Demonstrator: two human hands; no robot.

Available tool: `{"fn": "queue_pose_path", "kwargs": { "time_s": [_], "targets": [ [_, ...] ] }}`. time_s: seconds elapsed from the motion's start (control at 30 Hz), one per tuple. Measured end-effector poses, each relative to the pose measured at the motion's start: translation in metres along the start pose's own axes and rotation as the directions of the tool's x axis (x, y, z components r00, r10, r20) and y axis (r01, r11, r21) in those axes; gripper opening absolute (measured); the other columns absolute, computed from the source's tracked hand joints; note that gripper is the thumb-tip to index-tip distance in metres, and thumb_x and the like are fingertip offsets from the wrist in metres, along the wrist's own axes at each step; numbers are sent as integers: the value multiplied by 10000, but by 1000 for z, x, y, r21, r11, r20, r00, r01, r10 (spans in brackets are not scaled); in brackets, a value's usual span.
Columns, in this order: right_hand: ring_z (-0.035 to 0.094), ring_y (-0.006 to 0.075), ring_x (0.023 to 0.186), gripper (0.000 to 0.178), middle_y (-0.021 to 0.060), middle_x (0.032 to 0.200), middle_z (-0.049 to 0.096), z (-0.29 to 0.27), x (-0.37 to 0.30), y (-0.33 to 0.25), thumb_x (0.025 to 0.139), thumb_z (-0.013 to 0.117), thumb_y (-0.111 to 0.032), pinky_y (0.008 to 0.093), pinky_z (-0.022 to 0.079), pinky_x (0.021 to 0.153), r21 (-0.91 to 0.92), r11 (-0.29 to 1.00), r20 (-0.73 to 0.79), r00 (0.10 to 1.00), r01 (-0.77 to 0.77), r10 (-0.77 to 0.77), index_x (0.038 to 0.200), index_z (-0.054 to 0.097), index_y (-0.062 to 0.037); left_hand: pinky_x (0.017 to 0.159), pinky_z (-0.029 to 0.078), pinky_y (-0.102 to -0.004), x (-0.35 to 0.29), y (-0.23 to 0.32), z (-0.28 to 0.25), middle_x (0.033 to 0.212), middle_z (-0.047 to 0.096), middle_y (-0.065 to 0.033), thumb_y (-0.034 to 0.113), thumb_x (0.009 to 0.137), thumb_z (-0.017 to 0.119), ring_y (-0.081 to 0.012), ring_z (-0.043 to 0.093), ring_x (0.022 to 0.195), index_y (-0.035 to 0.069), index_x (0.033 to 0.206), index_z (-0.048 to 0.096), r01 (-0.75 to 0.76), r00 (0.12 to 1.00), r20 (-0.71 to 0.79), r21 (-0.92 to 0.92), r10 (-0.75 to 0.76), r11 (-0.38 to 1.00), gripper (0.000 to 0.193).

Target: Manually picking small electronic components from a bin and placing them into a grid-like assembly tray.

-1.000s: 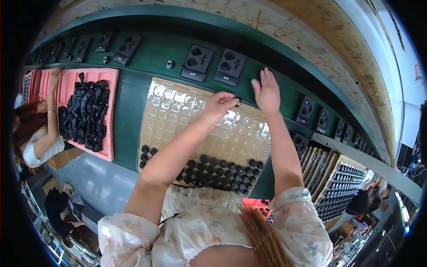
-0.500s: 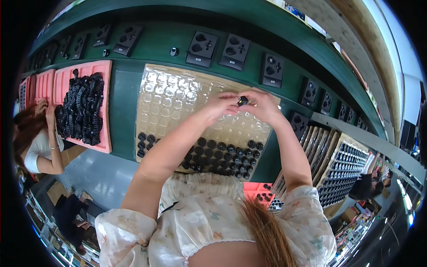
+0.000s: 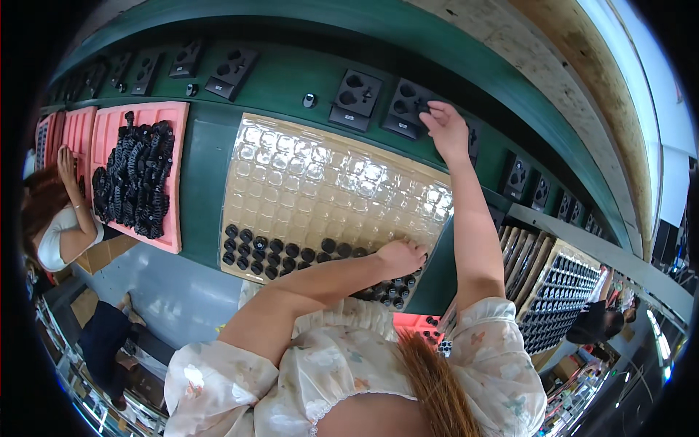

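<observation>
At the far side, my right hand (image 3: 447,131) is closed in a pinch at the right edge of a black insert tray with round cutouts (image 3: 405,108). A small black part (image 3: 424,107) shows at its fingertips, mostly hidden. My left hand (image 3: 403,258) reaches across to the lower right of a clear blister tray (image 3: 306,175). Its fingers curl down among small round black parts (image 3: 328,245); what they grip is hidden beneath the hand. Several rows of these parts fill the near side of the blister tray, while its far pockets hold nothing.
More black insert trays (image 3: 354,98) line the green belt beyond, with a small black piece (image 3: 310,100) lying between them. A pink tray (image 3: 178,146) heaped with black coiled parts stands left, by a co-worker (image 3: 62,218). Stacked filled trays (image 3: 561,277) lean at right.
My hands have parted. The right moved out to an insert tray with the small black part; the left came back to the parts in the blister tray. The insert trays have shifted right.
</observation>
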State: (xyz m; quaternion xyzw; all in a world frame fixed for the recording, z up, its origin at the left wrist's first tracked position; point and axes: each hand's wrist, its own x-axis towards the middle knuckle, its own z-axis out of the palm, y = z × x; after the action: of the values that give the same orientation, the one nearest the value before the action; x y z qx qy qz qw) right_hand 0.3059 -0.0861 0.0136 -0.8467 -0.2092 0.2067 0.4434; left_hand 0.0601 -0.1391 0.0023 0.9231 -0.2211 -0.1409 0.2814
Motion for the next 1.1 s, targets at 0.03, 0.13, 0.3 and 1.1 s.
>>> {"fn": "queue_pose_path", "kwargs": {
  "time_s": [0.03,0.13,0.3,1.1],
  "targets": [
    [671,130,807,351,111,918,701,3,8,2,774,740,-148,253,527,700,3,1000,0,1000,1,-1,1082,647,-7,763,545,-376,0,-1,0,1200,512,-140,156,830,561,-298,621,914,18,1012,610,2,1000,1,2,-2,1000,234],
    [668,126,744,305,99,934,700,17,33,1,787,722,-123,236,557,566,198,968,-46,985,-156,168,1041,657,34,728,545,-351,-5,-11,-3,1092,579,-124,141,822,606,-287,632,866,15,949,633,229,966,-40,-320,-255,919,182],
    [663,118,698,300,93,916,702,26,51,11,772,738,-123,238,553,561,212,946,-101,957,-247,272,1023,672,27,689,515,-260,-22,-64,-42,868,666,-48,108,838,666,-144,633,788,22,972,655,48,813,-81,-978,-576,204,159],
    [332,280,1346,650,92,1495,315,18,-20,35,934,467,-448,434,301,1078,-797,543,69,933,265,-354,1407,352,-19,754,537,-281,-49,-128,-96,908,652,-29,210,873,674,-144,638,794,60,995,648,-205,637,244,-861,-731,-465,196]
  ]
}}
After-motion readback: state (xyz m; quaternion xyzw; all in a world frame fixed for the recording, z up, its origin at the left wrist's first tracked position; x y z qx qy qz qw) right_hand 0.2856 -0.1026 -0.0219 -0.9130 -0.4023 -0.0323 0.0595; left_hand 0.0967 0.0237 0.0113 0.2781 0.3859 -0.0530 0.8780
